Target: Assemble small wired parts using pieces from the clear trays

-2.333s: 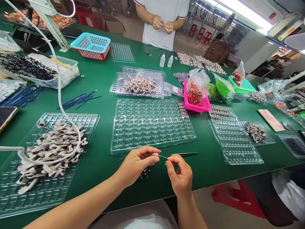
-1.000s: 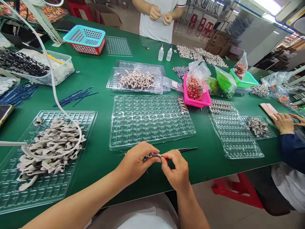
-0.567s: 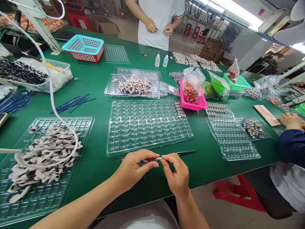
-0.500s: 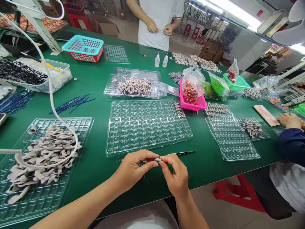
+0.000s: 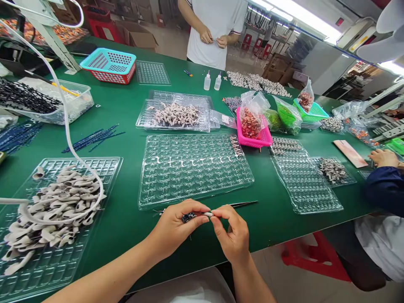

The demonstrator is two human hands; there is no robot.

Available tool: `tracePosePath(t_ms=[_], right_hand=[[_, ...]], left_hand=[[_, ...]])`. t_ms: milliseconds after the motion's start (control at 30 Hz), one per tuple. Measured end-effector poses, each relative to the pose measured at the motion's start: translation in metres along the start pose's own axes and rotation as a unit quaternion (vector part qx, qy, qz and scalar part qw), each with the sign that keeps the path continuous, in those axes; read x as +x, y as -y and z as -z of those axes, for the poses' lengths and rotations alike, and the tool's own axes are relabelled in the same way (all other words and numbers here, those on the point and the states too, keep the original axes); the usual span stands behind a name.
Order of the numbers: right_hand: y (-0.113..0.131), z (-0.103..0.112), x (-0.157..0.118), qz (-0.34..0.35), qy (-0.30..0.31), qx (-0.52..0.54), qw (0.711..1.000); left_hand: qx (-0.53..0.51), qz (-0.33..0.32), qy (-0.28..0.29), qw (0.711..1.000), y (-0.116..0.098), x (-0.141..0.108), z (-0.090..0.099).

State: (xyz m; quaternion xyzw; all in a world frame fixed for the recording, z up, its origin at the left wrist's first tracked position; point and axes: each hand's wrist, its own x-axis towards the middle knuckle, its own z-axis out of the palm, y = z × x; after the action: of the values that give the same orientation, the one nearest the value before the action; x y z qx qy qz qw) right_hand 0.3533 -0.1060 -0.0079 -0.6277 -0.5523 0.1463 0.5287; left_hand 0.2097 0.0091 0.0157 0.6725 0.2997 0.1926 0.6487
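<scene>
My left hand is closed on a small white piece and on a dark part with thin wires inside its curled fingers. Thumb and forefinger of my right hand pinch the other end of the white piece, so the hands nearly meet. Behind them lies a clear moulded tray, with a few small pieces in its right-hand column. Tweezers rest on the green table just beyond my right hand. A heap of pale shells fills a tray at the left.
A white cable loops over the left heap. Beyond are another tray of shells, a pink basket, a blue basket and two bottles. A person stands opposite; another person's sleeve is at the right.
Both my hands keep nearly the same place and grip, with slightly more of the white piece showing. The person opposite has shifted slightly right, hands now closer together. The view has moved slightly.
</scene>
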Motion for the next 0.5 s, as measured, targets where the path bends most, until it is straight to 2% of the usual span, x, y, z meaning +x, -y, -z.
tracePosePath(t_ms=[233, 333, 500], right_hand=[[-0.0027, -0.0008, 0.0009, 0.026, -0.004, -0.023, 0.999], [-0.0012, -0.0011, 0.0009, 0.023, 0.004, -0.034, 0.999], [-0.0022, -0.0027, -0.0008, 0.026, -0.004, -0.06, 0.998]], left_hand=[[0.003, -0.023, -0.005, 1.0, 0.0003, -0.0017, 0.0001], [-0.023, 0.021, -0.003, 1.0, 0.0003, -0.0008, 0.0015], [-0.18, 0.107, -0.029, 0.977, -0.003, 0.0061, 0.0098]])
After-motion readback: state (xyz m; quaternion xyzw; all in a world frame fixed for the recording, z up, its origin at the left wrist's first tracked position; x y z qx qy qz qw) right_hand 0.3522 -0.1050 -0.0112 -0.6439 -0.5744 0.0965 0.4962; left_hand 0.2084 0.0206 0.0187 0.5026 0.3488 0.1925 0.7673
